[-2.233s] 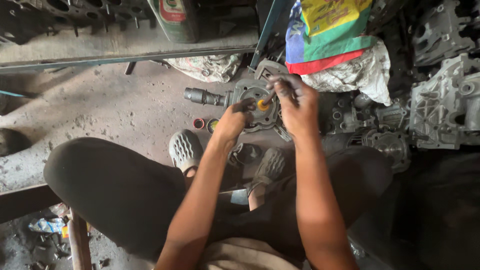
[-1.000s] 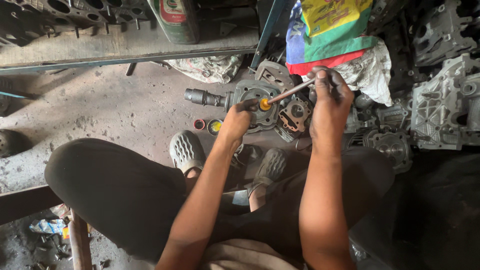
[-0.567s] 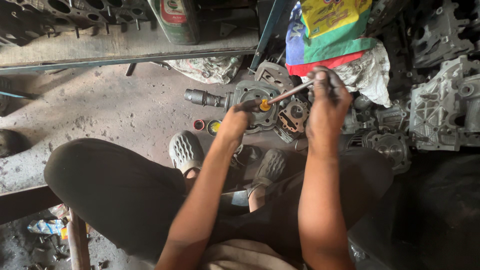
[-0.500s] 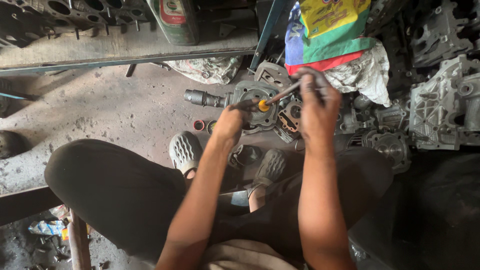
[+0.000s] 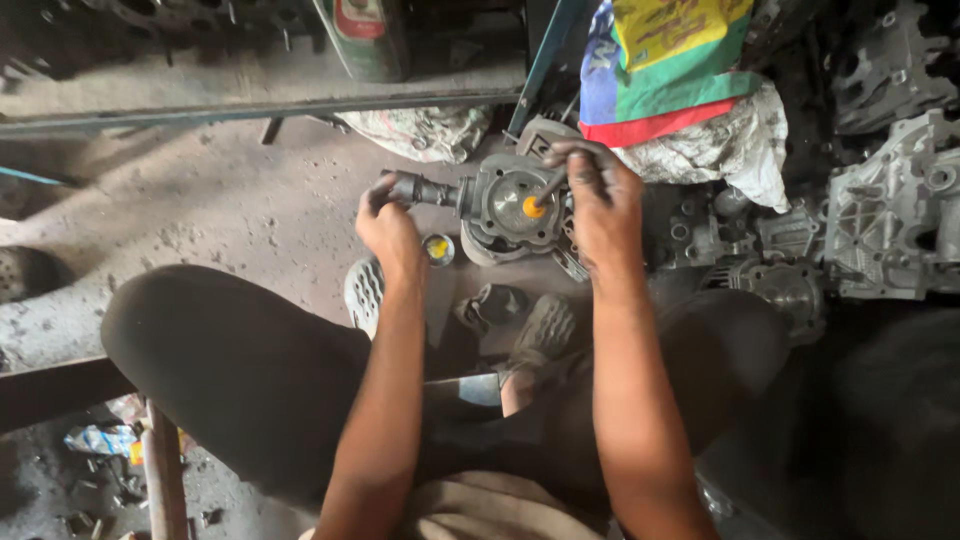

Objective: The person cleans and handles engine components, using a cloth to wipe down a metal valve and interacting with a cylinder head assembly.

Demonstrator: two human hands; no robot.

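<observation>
Grey metal housing (image 5: pixel 505 200) shaft in left hand (image 5: pixel 388 225), tool (image 5: pixel 548 188) in right hand (image 5: pixel 603 205), below striped sack (image 5: pixel 680 60).

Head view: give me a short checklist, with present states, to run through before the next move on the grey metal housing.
1. Left hand steadies the dark shaft stub of the grey round metal housing: ok.
2. Right hand grips the thin rod tool: ok.
3. Tool tip meets the orange centre: ok.
4. Housing sits stable on the floor: cannot tell.
5. Small yellow-centred ring lies clear of the hands: ok.
</observation>
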